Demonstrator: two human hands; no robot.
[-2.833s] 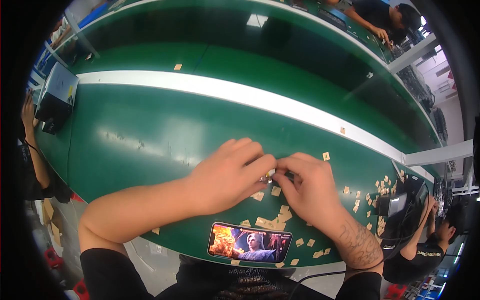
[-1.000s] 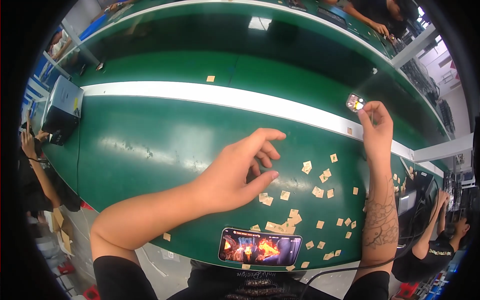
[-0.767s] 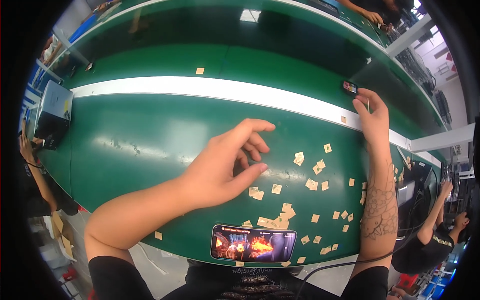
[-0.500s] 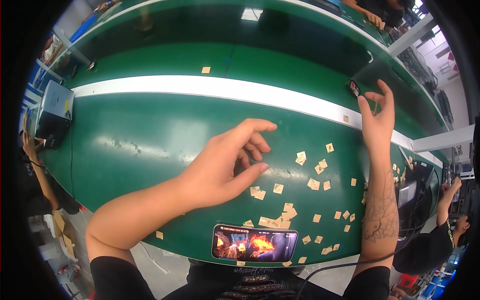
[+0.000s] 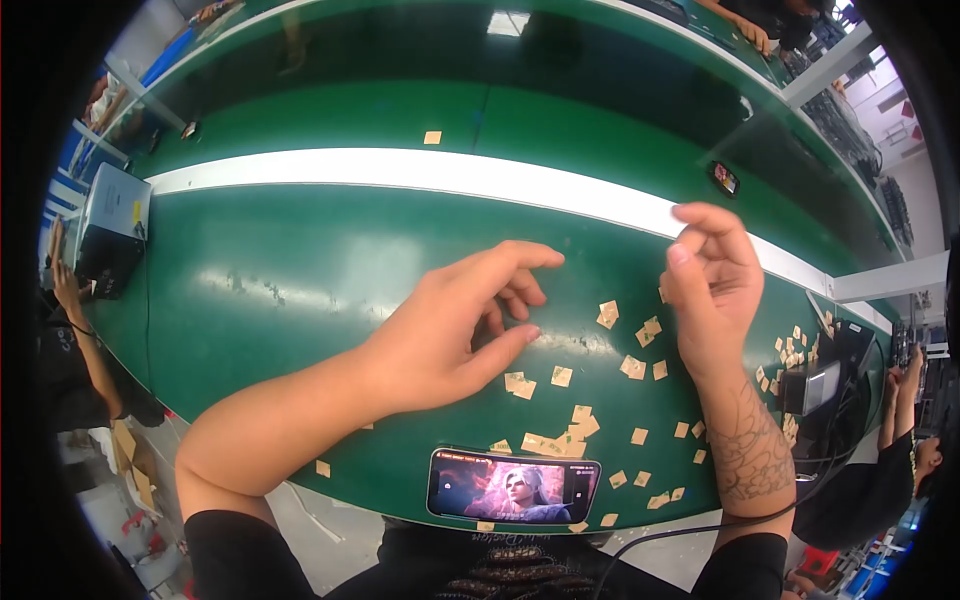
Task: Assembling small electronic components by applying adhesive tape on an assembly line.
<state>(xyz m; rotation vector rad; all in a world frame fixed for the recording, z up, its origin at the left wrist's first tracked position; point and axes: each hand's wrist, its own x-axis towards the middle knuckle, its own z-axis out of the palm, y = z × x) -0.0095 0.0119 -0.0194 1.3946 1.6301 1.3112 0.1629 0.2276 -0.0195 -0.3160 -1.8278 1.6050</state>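
My left hand (image 5: 470, 320) hovers over the green tabletop (image 5: 260, 330), its fingers bent and thumb apart, with nothing in it. To the right, my right hand (image 5: 715, 285) is raised near the white rail (image 5: 480, 180). Its fingers are curled, and a gap shows between thumb and forefinger; I see nothing held there. Small tan paper squares with green marks lie scattered between and below the hands, among them a pair (image 5: 608, 314) and a larger cluster (image 5: 575, 430). A phone (image 5: 515, 487) with a lit video picture lies at the table's near edge.
At the far left stands a grey and black box (image 5: 112, 230). A black device (image 5: 850, 360) with a cable sits at the right, beside more paper squares (image 5: 790, 350). Beyond the rail lie a small dark gadget (image 5: 724, 178) and one square (image 5: 432, 138). Other people work around.
My right hand has come left and nearer, its fingers curling from a more spread pose. My left hand has barely moved. The phone's picture differs. The view has shifted slightly.
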